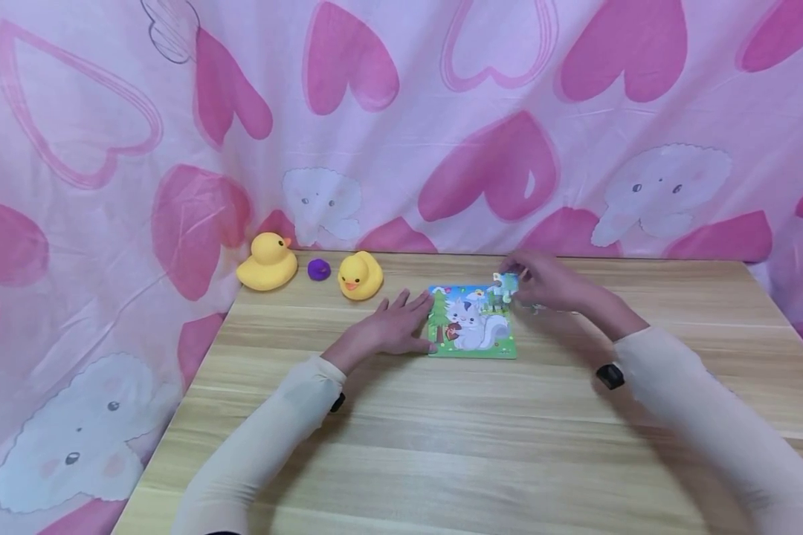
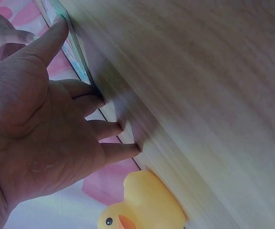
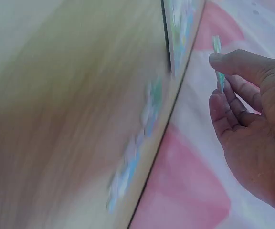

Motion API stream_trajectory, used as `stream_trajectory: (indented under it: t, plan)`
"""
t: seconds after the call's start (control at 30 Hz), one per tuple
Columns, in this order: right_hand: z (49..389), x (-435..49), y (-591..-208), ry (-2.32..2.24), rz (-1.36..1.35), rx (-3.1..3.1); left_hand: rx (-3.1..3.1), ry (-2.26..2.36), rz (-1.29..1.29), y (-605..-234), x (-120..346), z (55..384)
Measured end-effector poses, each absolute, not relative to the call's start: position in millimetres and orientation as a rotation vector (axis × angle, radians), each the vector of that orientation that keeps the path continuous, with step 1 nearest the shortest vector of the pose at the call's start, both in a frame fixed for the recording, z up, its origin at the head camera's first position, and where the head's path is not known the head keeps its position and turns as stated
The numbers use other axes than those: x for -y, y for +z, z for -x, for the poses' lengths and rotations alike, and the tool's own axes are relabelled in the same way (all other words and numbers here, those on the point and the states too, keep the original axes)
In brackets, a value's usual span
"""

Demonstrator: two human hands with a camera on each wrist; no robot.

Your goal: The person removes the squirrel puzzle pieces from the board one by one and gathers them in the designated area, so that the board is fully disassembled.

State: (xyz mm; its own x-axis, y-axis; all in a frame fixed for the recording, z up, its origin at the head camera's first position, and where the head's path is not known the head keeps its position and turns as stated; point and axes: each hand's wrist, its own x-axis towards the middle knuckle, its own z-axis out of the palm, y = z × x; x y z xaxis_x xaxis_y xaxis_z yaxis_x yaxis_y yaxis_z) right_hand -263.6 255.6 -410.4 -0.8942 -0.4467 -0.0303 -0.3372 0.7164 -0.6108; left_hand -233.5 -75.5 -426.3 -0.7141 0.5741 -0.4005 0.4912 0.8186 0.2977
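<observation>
A square jigsaw puzzle (image 1: 470, 334) with a white squirrel picture lies flat on the table. My left hand (image 1: 396, 327) is at its left edge, fingers spread and straight, thumb near the lower left corner; in the left wrist view the thumb tip touches the board's edge. Above the puzzle's upper right corner, my right hand (image 1: 550, 284) pinches a puzzle piece (image 1: 506, 285) between thumb and fingers. In the right wrist view the puzzle piece (image 3: 216, 44) appears edge-on. Blurred loose pieces (image 3: 124, 179) lie on the table below that hand, largely hidden from the head view.
Two yellow rubber ducks, one at the far left corner (image 1: 266, 264) and one nearer the puzzle (image 1: 360, 277), flank a small purple duck (image 1: 318, 269). Behind the wooden table (image 1: 401, 453) hangs a pink heart-patterned curtain (image 1: 388, 148).
</observation>
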Motion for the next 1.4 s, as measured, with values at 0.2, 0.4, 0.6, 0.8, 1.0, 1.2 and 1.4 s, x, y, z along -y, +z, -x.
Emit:
stream_trajectory:
  t: [0.2,0.4,0.6,0.8,1.0,1.2,1.4]
  plan:
    - [250,-301,-404,-0.923,0.657,-2.807,-2.534,0.221,-0.789,-426,75,232]
    - [238,-347,-407,-0.871,0.747,-2.904,-2.533,0.224,-0.790,-426,75,232]
    - [229,-376,-412,-0.863,0.640,-2.940,-2.525,0.235,-0.777,-425,77,233]
    - [225,-394,-424,-0.848,0.586,-2.918,-2.515,0.260,-0.780,-428,79,234]
    - [226,-403,-437,-0.791,0.563,-2.889,-2.518,0.237,-0.788,-427,76,233]
    - [226,-404,-441,-0.727,0.542,-2.866,-2.516,0.250,-0.778,-428,76,232]
    - [232,-402,-433,-0.655,0.611,-2.832,-2.518,0.239,-0.781,-425,76,233]
